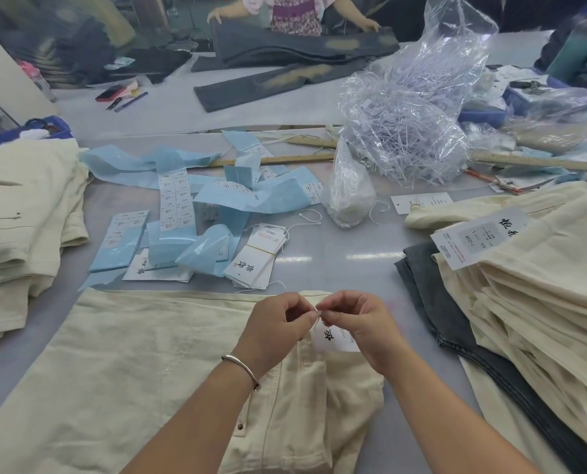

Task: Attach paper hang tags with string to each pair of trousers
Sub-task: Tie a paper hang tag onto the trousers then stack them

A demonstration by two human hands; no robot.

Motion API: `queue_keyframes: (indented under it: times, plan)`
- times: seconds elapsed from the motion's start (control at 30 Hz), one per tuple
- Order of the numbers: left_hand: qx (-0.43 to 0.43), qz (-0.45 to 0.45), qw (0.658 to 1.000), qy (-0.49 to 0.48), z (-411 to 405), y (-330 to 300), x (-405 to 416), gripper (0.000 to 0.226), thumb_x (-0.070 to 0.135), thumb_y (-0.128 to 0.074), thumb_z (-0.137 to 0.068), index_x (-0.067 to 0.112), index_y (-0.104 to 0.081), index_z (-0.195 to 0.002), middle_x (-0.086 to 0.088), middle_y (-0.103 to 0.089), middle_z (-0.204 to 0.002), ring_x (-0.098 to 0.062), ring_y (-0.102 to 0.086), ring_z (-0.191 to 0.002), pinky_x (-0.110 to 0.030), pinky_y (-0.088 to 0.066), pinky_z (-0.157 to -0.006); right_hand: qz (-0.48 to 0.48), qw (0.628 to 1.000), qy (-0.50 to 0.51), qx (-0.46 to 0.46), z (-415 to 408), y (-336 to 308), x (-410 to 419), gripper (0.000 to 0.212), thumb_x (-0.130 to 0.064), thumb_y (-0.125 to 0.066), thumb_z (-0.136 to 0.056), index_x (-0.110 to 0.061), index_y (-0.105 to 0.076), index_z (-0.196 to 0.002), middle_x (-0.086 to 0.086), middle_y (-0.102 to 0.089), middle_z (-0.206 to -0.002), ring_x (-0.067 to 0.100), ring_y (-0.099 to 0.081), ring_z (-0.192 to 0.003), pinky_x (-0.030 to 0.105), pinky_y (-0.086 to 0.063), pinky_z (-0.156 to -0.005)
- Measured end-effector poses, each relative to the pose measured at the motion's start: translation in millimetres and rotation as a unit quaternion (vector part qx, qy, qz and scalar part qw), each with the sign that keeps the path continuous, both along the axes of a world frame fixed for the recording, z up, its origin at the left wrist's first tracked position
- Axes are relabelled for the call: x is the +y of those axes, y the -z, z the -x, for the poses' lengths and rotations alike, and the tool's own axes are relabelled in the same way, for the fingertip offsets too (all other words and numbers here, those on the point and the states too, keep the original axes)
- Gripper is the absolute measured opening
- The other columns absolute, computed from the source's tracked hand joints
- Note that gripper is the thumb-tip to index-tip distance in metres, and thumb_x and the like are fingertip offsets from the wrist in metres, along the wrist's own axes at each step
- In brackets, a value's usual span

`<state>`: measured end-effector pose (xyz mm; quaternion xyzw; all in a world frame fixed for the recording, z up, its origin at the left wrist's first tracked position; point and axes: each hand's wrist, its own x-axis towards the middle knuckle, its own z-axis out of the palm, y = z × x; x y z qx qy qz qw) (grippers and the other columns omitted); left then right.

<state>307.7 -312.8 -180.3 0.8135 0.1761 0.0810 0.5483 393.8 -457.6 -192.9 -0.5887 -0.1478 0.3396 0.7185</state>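
A cream pair of trousers [141, 371] lies flat on the table in front of me. Over its waistband my left hand [278, 326] and my right hand [357, 326] meet fingertip to fingertip, each pinching an end of a thin white string [317, 312]. A white paper hang tag [333, 338] with black characters hangs from the string, partly hidden under my right hand. A banded bundle of spare hang tags [258, 258] lies just beyond the trousers.
Cream trousers with a tag on top are stacked at the right [541, 268], another cream stack at the left [22, 213]. Blue sticker sheets [182, 206], plastic bags of strings [411, 131] and wooden rulers [278, 159] litter the middle. Another person handles dark trousers [302, 49] at the far side.
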Motion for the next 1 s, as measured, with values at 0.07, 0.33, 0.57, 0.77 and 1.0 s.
queue_keyframes:
  times: [0.07, 0.33, 0.57, 0.77, 1.0]
  plan:
    - [0.002, -0.023, 1.0, 0.004, 0, 1, 0, 0.013, 0.01, -0.071, -0.083, 0.015, -0.068, -0.071, 0.014, -0.057, -0.053, -0.002, -0.049, -0.052, -0.023, -0.048, -0.056, 0.015, 1.0, 0.0, -0.023, 1, -1, 0, 0.016, 0.015, -0.063, -0.08, -0.001, -0.07, -0.08, 0.002, -0.069, -0.07, 0.009, -0.061, -0.065, 0.017, -0.048, -0.063]
    - [-0.015, -0.113, 0.993, 0.024, 2, 0, 1, 0.011, 0.013, -0.072, -0.082, 0.019, -0.071, -0.073, 0.015, -0.06, -0.057, 0.0, -0.052, -0.054, -0.018, -0.045, -0.059, 0.098, 0.979, 0.013, -0.179, 1, -10, 1, 0.022, 0.011, -0.07, -0.076, -0.008, -0.068, -0.086, 0.006, -0.066, -0.072, 0.015, -0.06, -0.067, 0.03, -0.051, -0.066]
    - [-0.012, -0.012, 1.0, 0.024, 3, 6, 11, 0.012, 0.012, -0.079, -0.078, 0.016, -0.071, -0.071, 0.012, -0.062, -0.057, -0.003, -0.051, -0.053, -0.02, -0.045, -0.054, 0.076, 0.986, 0.001, -0.148, 1, -14, 1, 0.022, 0.015, -0.068, -0.076, -0.001, -0.065, -0.09, 0.009, -0.066, -0.071, 0.015, -0.06, -0.064, 0.025, -0.051, -0.064]
    - [-0.003, 0.023, 1.0, 0.02, 0, 12, 19, 0.015, 0.012, -0.083, -0.073, 0.011, -0.068, -0.069, 0.011, -0.061, -0.056, -0.005, -0.048, -0.052, -0.016, -0.041, -0.053, 0.071, 0.99, -0.02, -0.122, 2, -13, 4, 0.019, 0.015, -0.067, -0.077, 0.001, -0.065, -0.09, 0.01, -0.066, -0.072, 0.017, -0.061, -0.067, 0.027, -0.051, -0.066]
    - [0.044, -0.096, 0.994, -0.001, 11, 21, 22, 0.021, 0.025, -0.084, -0.071, 0.026, -0.062, -0.069, 0.012, -0.064, -0.072, 0.0, -0.051, -0.056, -0.013, -0.04, -0.058, 0.338, 0.894, -0.042, -0.292, 4, -9, 15, 0.028, 0.004, -0.061, -0.079, -0.017, -0.062, -0.097, -0.002, -0.067, -0.075, 0.015, -0.061, -0.071, 0.033, -0.051, -0.07]
